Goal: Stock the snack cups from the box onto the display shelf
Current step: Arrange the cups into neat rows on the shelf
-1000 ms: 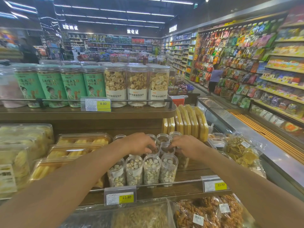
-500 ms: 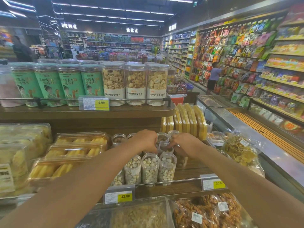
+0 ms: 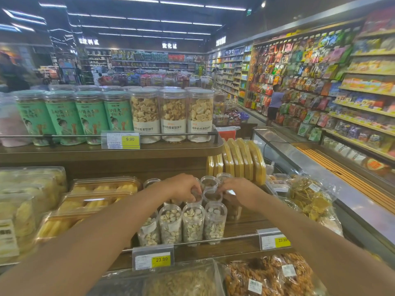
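Note:
Several clear snack cups of pistachios (image 3: pixel 193 225) stand in rows on the wooden display shelf (image 3: pixel 241 227), behind its metal rail. My left hand (image 3: pixel 183 186) reaches over the second row, its fingers curled onto the lid of a snack cup (image 3: pixel 195 198) there. My right hand (image 3: pixel 240 192) is beside it on the right, fingers closed around another cup (image 3: pixel 232 210) at the row's right end. More cups (image 3: pixel 209 181) stand behind the hands. No box is in view.
Trays of yellow snacks (image 3: pixel 96 199) fill the shelf's left side, bagged snacks (image 3: pixel 312 201) the right. Tall biscuit jars (image 3: pixel 173 114) line the upper shelf. Yellow packs (image 3: pixel 241 159) stand behind the cups. Price tags (image 3: pixel 152 258) clip to the rail. A person (image 3: pixel 274 101) stands in the aisle.
Both hands have shifted slightly forward and closer together over the second row of cups. The left hand has moved right onto a cup lid.

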The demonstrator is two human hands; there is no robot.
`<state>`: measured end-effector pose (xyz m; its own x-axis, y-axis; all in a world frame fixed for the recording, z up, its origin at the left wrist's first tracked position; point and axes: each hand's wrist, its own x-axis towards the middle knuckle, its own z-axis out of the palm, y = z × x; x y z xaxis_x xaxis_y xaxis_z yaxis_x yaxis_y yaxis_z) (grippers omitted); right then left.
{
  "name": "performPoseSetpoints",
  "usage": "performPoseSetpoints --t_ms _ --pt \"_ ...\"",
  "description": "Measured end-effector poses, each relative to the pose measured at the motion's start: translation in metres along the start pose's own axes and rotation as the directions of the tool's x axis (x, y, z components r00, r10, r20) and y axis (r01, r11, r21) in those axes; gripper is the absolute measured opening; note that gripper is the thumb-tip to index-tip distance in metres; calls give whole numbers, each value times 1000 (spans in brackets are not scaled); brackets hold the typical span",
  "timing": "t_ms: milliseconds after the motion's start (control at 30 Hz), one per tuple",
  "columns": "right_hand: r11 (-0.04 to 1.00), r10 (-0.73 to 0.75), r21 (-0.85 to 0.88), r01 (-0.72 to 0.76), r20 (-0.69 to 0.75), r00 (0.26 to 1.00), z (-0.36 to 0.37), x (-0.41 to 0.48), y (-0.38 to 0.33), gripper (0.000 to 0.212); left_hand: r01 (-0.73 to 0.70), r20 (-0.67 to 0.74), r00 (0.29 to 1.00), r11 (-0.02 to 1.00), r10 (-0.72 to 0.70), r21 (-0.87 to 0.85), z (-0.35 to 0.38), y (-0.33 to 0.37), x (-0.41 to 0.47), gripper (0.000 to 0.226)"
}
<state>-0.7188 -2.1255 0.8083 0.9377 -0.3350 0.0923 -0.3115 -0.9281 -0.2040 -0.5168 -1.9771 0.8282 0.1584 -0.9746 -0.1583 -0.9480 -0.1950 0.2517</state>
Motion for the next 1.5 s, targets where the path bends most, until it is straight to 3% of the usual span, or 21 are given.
performPoseSetpoints --t_ms 133,300,567,700,867,967,1267,1500 --pt "974 187 161 -162 -160 969 -22 -11 20 30 -48 -107 993 999 46 -23 2 4 2 36" --pt "959 277 49 -280 61 959 -13 -22 45 36 -114 -78 990 992 117 45 17 21 15 51" --pt "978 207 23 -207 -3 978 -5 -21 42 21 -108 -57 992 992 111 60 27 9 27 51" --pt "967 256 19 -255 -47 966 -2 -19 34 5 -106 -48 993 993 108 52 28 10 27 54" --pt "972 234 4 -234 18 972 -2 -15 26 44 -92 -24 995 995 93 31 34 2 29 56" --pt "978 209 -3 -209 74 975 -4 -16 31 36 -94 -12 995 995 95 19 33 1 30 59" --pt "976 214 -38 -215 -29 976 4 -16 23 35 -89 -28 996 996 89 2 35 3 24 63" --pt "966 239 -96 -242 -40 970 1 -18 17 39 -129 -199 973 991 118 -47 5 7 -15 41"
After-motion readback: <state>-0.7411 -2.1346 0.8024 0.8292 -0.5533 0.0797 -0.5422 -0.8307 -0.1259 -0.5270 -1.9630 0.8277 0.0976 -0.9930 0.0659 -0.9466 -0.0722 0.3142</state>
